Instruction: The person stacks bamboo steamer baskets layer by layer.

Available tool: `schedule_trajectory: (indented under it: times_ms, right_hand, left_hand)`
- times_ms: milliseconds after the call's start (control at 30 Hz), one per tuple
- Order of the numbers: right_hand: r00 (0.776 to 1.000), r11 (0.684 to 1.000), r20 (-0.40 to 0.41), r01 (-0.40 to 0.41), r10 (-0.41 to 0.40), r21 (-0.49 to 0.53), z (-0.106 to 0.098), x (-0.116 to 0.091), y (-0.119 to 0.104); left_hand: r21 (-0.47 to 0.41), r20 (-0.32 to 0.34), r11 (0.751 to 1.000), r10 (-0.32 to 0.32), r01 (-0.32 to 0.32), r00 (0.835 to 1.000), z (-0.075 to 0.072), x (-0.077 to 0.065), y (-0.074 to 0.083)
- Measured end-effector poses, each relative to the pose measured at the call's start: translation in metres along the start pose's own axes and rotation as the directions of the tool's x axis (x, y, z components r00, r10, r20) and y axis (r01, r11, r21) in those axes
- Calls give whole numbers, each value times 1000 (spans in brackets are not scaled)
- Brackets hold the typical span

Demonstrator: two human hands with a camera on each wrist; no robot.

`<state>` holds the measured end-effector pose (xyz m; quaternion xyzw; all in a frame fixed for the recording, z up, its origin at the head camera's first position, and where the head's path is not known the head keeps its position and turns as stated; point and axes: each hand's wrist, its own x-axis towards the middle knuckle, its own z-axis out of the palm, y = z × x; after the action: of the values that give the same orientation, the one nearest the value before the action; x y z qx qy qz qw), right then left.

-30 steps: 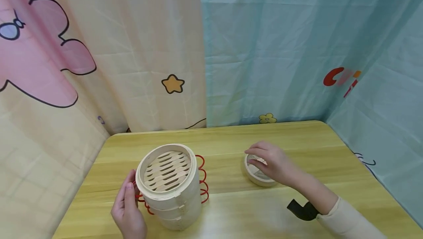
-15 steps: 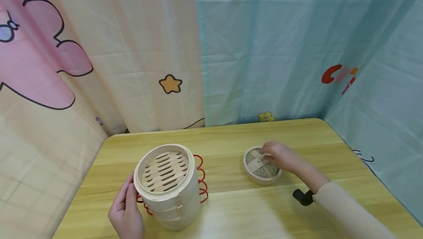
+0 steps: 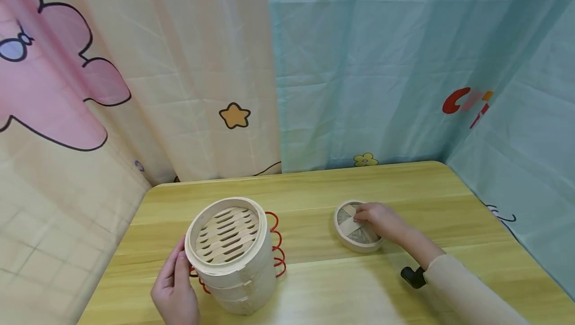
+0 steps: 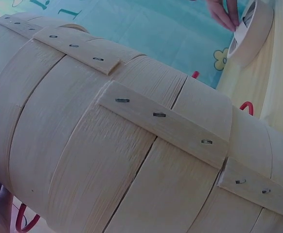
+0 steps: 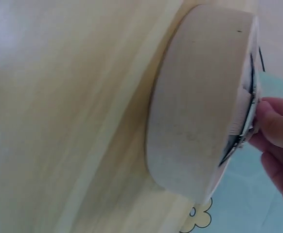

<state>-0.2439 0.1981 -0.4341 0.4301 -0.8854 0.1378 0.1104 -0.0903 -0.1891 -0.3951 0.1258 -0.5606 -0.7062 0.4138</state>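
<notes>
A tall stack of pale bamboo steamer baskets (image 3: 244, 285) with red loop handles stands on the table; the slatted bottom (image 3: 228, 235) of its top basket shows. My left hand (image 3: 175, 285) holds the stack at its left side, thumb near the rim, covering the top red handle there. In the left wrist view, the baskets' stapled walls (image 4: 136, 141) fill most of the picture. To the right, a small round bamboo steamer lid (image 3: 348, 240) with crossed strips lies on the table. My right hand (image 3: 382, 221) pinches the middle of its top, fingertips (image 5: 267, 114) curled at the strips.
The wooden table (image 3: 314, 290) ends at a back edge against a printed curtain (image 3: 350, 65). Bare tabletop lies between the stack and the lid. A black strap end (image 3: 413, 277) hangs at the right wrist by the sleeve (image 3: 462, 285).
My right hand, spread over the lid a second ago, has come down and closed its fingers on the top of the lid. The left hand keeps holding the stack.
</notes>
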Motion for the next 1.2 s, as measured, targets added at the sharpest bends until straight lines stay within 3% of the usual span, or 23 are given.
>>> schedule_trajectory:
  times_ms: [133,367,467,567,700,867,1100,1200]
  right_hand:
    - [990,992,-75,116,-120,-57,6,-8,4]
    - [947,955,-163,250,-275,-163,13,-17,2]
    - [934,946,-190,271,-303,-177,12,-18,-2]
    - [936,956,-217,249,-278,-152,5,-11,-6]
    - [952,974,-218,193,-215,-118,-18,9,-14]
    - [968,983,-176,172,-181,-66,-62,42,-35]
    - [934,956,-210,274,-290,-104,-121,87,-65]
    - [932,953,-202,288,-302,-95,-140,104,-81]
  left_hand:
    - [23,-4,1000,-8,8,1000,1,-3,1]
    - [34,8,999,6,-6,1000,-5,-3,-9]
    - [13,20,1000,16,-17,1000,-7,-2,-15]
    - [12,12,1000,-1,1,1000,-6,-2,-11]
    - [10,5,1000,-5,5,1000,-1,-2,-5]
    - [19,-6,1000,-17,17,1000,1,-1,-2]
    - [-32,-16,999,-20,19,1000,3,-1,0]
    - [-42,-12,999,-9,9,1000,0,2,-4]
